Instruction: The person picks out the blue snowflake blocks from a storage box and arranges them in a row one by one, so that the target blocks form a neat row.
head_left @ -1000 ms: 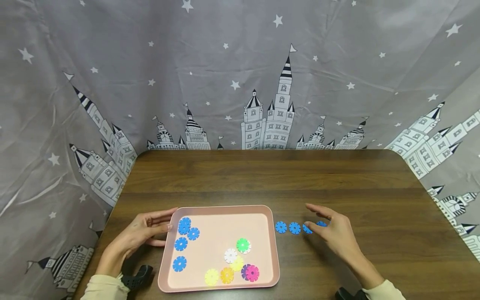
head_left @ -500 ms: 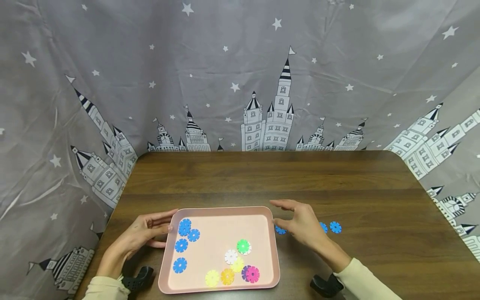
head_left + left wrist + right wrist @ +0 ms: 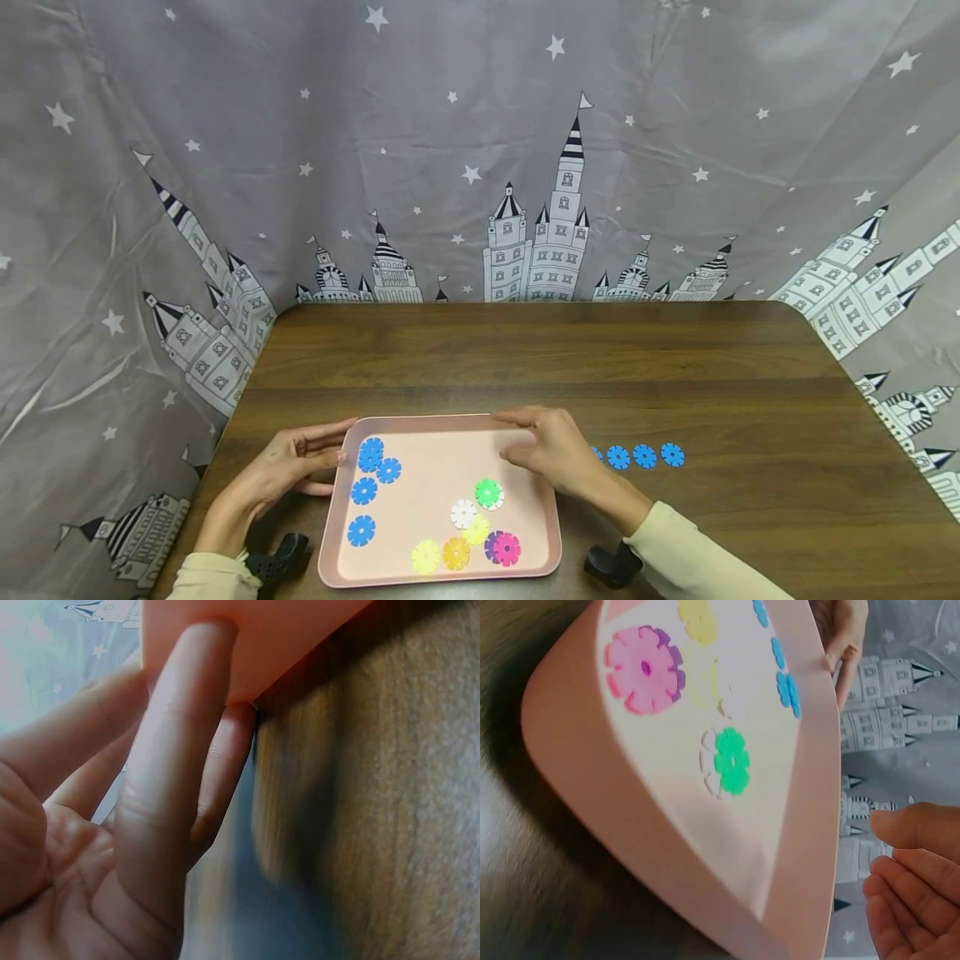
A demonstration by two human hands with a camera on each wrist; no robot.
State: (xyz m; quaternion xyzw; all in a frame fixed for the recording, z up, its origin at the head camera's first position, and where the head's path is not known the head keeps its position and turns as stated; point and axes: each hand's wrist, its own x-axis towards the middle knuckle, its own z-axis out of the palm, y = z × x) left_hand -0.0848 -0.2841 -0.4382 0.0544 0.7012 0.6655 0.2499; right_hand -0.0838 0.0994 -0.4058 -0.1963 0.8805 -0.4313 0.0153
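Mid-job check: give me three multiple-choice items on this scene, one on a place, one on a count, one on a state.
1. Where is the right hand?
A. over the pink tray's far right corner
B. on the table's far edge
C. in the person's lap

2. How many blue discs show on the table right of the tray?
A. one
B. four
C. nine

3. The left hand is:
A. clenched in a fist
B. open, fingers touching the tray's left rim
C. holding a disc

Answers: 1 A, the head view shows it there. 2 B, one partly hidden. 3 B, straight fingers meet the rim.
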